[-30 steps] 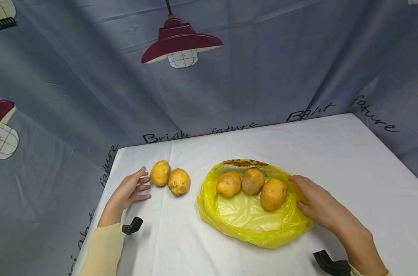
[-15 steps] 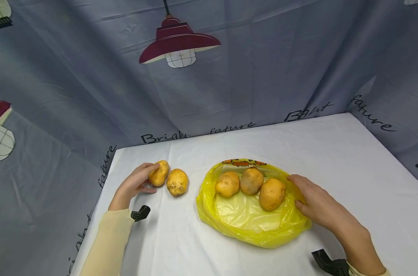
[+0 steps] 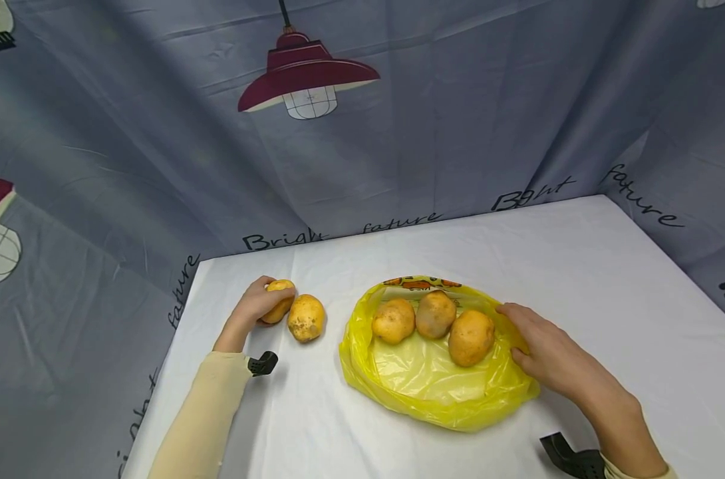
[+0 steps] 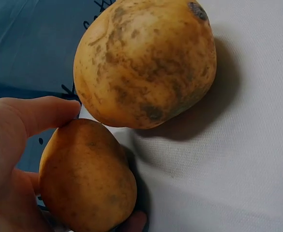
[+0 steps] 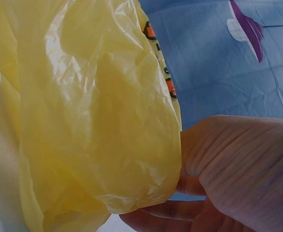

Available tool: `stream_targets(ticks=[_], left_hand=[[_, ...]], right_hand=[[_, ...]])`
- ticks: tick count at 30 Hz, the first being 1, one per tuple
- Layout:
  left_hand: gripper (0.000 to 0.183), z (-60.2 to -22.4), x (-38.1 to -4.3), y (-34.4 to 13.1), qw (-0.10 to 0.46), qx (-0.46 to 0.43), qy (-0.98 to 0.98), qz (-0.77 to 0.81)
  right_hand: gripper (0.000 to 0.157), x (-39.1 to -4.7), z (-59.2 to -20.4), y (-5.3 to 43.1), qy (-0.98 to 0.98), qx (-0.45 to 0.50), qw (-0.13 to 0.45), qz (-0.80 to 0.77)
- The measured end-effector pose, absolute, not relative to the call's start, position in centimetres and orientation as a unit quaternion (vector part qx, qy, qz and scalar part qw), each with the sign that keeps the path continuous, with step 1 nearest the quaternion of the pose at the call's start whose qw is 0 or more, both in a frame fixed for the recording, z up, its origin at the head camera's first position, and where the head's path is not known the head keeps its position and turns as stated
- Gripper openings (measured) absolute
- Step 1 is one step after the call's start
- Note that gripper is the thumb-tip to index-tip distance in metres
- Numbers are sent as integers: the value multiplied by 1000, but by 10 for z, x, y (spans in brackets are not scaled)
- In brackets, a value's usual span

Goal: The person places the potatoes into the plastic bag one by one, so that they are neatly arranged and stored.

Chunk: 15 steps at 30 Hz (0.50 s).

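White table (image 3: pixel 554 266), grey-blue curtain (image 3: pixel 458 140), printed maroon lamp (image 3: pixel 305 72), black lettering (image 3: pixel 277 242)

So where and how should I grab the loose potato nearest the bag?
Probably around the middle of that loose potato, coming from the side of the yellow bag: it's rounded, with bare white cloth there, while the left hand and held potato crowd its opposite side.

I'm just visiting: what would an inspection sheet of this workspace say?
Surface: white woven cloth, lightly wrinkled.
Job's things: crumpled yellow plastic bag holding three yellow-brown rounded potatoes; two similar potatoes outside, to its left.
Clutter: nothing seen.
Grippers: bare left hand grips the leftmost potato; bare right hand touches the bag's right rim, grip unclear.
Cables: nothing seen.
Surroundings: grey-blue fabric backdrop printed with maroon lamps and lettering.
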<state>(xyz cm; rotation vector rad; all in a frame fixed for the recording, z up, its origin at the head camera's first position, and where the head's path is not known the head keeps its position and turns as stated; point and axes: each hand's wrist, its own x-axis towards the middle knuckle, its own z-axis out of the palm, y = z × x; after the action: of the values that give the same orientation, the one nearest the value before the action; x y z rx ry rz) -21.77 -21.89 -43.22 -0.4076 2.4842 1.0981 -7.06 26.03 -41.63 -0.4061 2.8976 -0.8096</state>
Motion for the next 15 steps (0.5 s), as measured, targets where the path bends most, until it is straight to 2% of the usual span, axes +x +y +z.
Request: stream_targets(ticks=[15], left_hand=[[73,-433,-217,-216,183,-149,896,375]], right_hand=[[66,-71,-414,259,953,-135,51,-266]])
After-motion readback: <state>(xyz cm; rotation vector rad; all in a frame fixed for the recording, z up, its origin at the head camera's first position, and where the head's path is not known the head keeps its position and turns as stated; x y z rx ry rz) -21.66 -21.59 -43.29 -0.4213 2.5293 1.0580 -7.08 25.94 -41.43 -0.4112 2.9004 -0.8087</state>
